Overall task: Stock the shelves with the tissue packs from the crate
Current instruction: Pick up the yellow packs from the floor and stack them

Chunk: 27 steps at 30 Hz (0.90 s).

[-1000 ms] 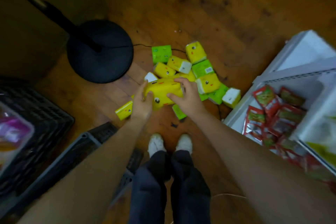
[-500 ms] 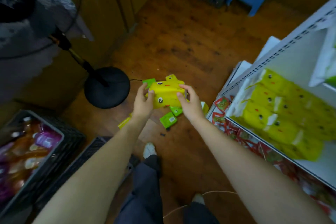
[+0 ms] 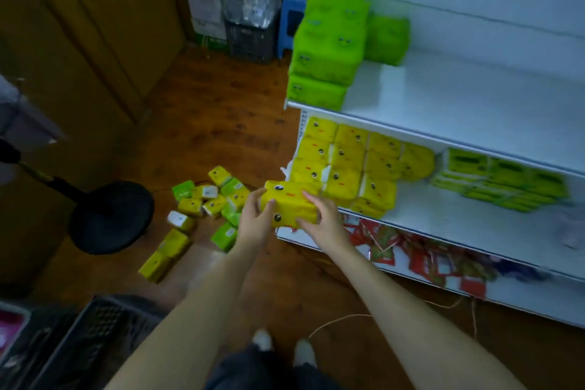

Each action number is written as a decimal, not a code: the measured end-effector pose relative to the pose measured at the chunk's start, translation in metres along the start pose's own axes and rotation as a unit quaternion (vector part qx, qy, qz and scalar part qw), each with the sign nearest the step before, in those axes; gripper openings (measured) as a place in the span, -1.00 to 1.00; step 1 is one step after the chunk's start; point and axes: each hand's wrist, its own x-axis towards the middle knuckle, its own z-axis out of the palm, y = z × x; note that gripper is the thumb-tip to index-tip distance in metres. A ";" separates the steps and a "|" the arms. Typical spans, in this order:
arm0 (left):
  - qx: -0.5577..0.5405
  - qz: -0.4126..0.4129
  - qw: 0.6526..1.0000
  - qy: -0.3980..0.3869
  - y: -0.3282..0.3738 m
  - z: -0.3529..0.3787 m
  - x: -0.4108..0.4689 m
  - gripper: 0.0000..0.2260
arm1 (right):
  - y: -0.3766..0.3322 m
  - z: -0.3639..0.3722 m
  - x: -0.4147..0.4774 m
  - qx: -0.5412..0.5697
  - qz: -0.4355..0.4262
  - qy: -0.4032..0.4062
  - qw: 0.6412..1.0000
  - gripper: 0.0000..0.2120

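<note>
Head view, left hand [image 3: 254, 222] and right hand [image 3: 323, 222] gripping tissue pack [image 3: 291, 199], shelf stack [image 3: 345, 165] seemingly touching, floor packs [image 3: 209, 199] beside

Stacked packs [image 3: 329, 51] are sitting on the upper shelf [image 3: 459, 98], more packs [image 3: 348, 168] on the middle shelf [image 3: 443, 218], sachets [image 3: 411, 250] on the bottom shelf [image 3: 522, 298]. Loose packs [image 3: 205, 199] are lying on the floor [image 3: 221, 123] left of them, a stand base [image 3: 110, 215] further left, a crate [image 3: 91, 336] nearest.

I noted the tissue pack [image 3: 292, 203] wrapped in glossy yellow plastic film; the shelf [image 3: 443, 98] looked smooth, white, matt-painted metal; the floor [image 3: 221, 123] was worn, stained wood; the crate [image 3: 95, 326] was black moulded plastic
</note>
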 end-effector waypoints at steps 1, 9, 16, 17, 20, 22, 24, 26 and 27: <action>0.007 0.004 1.000 -0.025 0.002 0.014 -0.005 -0.69 | 0.010 -0.012 -0.007 0.003 0.004 0.018 1.000 -0.47; 0.055 0.017 0.981 -0.183 0.004 0.112 -0.013 -0.63 | 0.078 -0.081 -0.044 0.075 0.081 0.170 0.979 -0.59; 0.078 0.026 0.965 -0.247 -0.004 0.190 -0.013 -0.59 | 0.141 -0.126 -0.050 0.173 0.132 0.235 0.947 -0.65; 0.078 0.022 0.964 -0.254 -0.006 0.204 -0.010 -0.59 | 0.153 -0.133 -0.046 0.174 0.135 0.241 0.945 -0.66; 0.057 0.011 0.960 -0.273 -0.011 0.249 0.000 -0.56 | 0.195 -0.158 -0.025 0.197 0.143 0.254 0.936 -0.67; 0.072 0.034 0.957 -0.279 -0.019 0.281 0.014 -0.55 | 0.227 -0.175 -0.004 0.202 0.142 0.260 0.934 -0.65; 0.121 0.065 0.954 -0.268 -0.034 0.311 0.034 -0.55 | 0.260 -0.189 0.021 0.191 0.138 0.264 0.935 -0.65; 0.202 0.118 0.941 -0.246 -0.053 0.334 0.057 -0.55 | 0.287 -0.202 0.048 0.180 0.140 0.265 0.937 -0.66; 0.245 0.146 0.930 -0.234 -0.061 0.344 0.068 -0.54 | 0.302 -0.207 0.061 0.176 0.139 0.262 0.939 -0.64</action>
